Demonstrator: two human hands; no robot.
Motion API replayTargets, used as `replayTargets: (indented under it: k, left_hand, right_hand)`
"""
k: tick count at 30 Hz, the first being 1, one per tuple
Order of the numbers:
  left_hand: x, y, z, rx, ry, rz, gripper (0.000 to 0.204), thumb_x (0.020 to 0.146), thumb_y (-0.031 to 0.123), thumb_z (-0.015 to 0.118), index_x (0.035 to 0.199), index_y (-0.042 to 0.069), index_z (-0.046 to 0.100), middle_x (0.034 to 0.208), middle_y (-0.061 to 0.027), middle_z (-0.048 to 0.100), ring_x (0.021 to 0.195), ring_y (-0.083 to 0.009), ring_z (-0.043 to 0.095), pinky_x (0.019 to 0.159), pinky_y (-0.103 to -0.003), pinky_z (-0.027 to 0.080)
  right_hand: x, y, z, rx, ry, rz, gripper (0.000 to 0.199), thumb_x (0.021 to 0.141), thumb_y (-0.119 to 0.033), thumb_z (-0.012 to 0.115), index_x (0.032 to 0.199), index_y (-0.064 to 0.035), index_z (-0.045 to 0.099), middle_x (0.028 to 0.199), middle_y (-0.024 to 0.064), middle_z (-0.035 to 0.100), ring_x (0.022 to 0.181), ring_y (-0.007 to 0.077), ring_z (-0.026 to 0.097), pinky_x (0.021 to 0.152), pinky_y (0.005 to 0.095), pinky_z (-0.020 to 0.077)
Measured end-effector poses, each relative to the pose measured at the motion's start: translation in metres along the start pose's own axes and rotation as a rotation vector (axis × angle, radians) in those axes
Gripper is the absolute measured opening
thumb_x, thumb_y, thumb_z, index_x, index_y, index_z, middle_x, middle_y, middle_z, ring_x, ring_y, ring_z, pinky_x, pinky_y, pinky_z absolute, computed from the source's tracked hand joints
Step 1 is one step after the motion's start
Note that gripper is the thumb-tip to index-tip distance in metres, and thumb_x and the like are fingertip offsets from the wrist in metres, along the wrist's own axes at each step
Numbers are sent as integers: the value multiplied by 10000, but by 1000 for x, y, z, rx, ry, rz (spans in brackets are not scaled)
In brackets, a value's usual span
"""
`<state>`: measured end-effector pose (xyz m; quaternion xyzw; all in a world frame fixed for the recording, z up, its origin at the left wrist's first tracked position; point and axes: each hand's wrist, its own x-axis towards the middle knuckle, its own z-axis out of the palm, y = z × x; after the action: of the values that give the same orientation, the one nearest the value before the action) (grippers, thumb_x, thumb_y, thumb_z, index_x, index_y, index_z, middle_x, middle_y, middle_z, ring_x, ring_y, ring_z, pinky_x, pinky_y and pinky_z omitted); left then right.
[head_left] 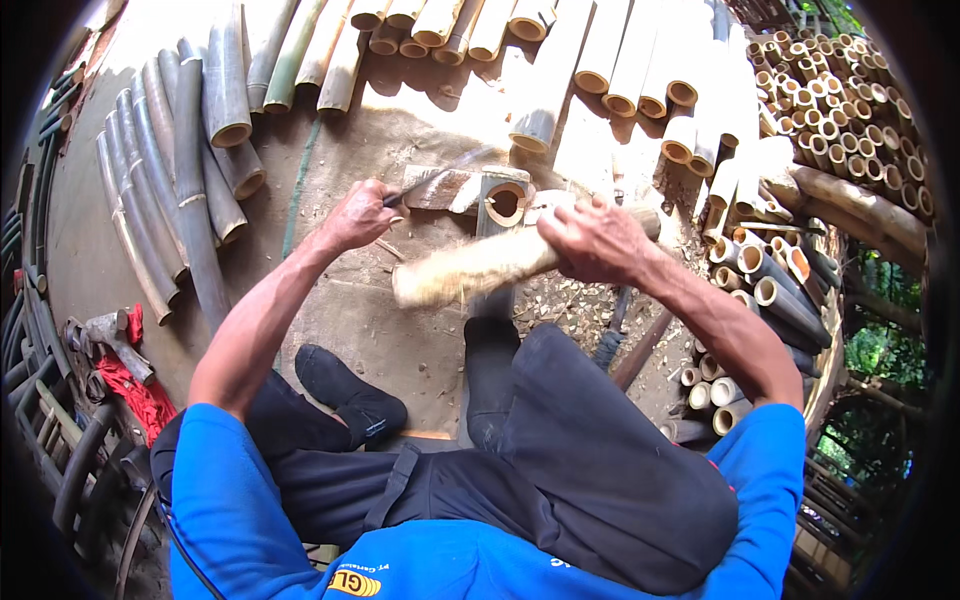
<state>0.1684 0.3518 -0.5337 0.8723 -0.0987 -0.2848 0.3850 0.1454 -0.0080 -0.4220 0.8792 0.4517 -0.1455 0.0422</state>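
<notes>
My left hand (pixel 362 215) is closed round the handle of a thin dark metal tool (pixel 425 181). Its blade points up and right, blurred, so I cannot tell whether it is a knife or a chisel. Fingers wrapped over it, my right hand (pixel 597 240) grips a thick, rough wooden club (pixel 470 268), which lies slantwise in the air, its far left end smeared by motion. Behind the club, a bamboo tube (pixel 490 188) shows its open end with a notched rim. Beside the tube lies a pale wooden block (pixel 450 190). The club hides part of the tube.
Bamboo poles (pixel 190 150) lie at the far left, and more cut tubes (pixel 535 115) line the back. Tubes are stacked at the right (pixel 785 305). A hammer-like tool (pixel 115 340) rests by a red cloth (pixel 135 395). Wood chips (pixel 580 310) litter the ground near my feet.
</notes>
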Motion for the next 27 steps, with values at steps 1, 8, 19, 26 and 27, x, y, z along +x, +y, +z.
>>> replayTargets:
  k: [1, 8, 19, 26, 27]
  left_hand:
    - [0, 3, 0, 4, 1, 1, 208, 956, 219, 682, 875, 29, 710, 684, -128, 685, 675, -257, 668, 660, -439, 523]
    - [-14, 40, 35, 641, 125, 205, 160, 966, 179, 602, 907, 30, 586, 819, -146, 668, 712, -302, 706, 657, -440, 565]
    - [-5, 36, 46, 771, 192, 232, 153, 996, 105, 485, 925, 19, 590, 872, -193, 691, 750, -306, 738, 638, -442, 589]
    - [40, 34, 2, -341, 90, -86, 208, 975, 220, 677, 967, 30, 760, 738, -71, 693, 615, -113, 594, 523, -332, 495]
    - [40, 36, -2, -264, 281, -128, 215, 967, 225, 677, 1014, 26, 746, 780, -97, 711, 655, -168, 634, 576, -366, 517]
  right_hand:
    - [-9, -11, -2, 40, 28, -82, 308, 906, -278, 677, 1077, -37, 591, 901, 130, 666, 822, 273, 708, 717, 440, 562]
    - [-43, -24, 4, 51, 215, -156, 332, 790, -237, 724, 1033, -49, 599, 838, 61, 598, 764, 215, 625, 737, 371, 493]
    - [-58, 48, 21, -67, 321, -168, 415, 783, -283, 771, 1109, -86, 606, 906, 85, 630, 808, 223, 656, 767, 403, 527]
    - [-98, 57, 11, 140, 380, 421, 490, 770, -268, 804, 1160, -58, 594, 1014, 165, 695, 886, 302, 725, 734, 440, 592]
    - [-103, 45, 0, 183, 410, 602, 550, 774, -287, 806, 1202, -43, 562, 1003, 180, 707, 866, 324, 736, 741, 421, 619]
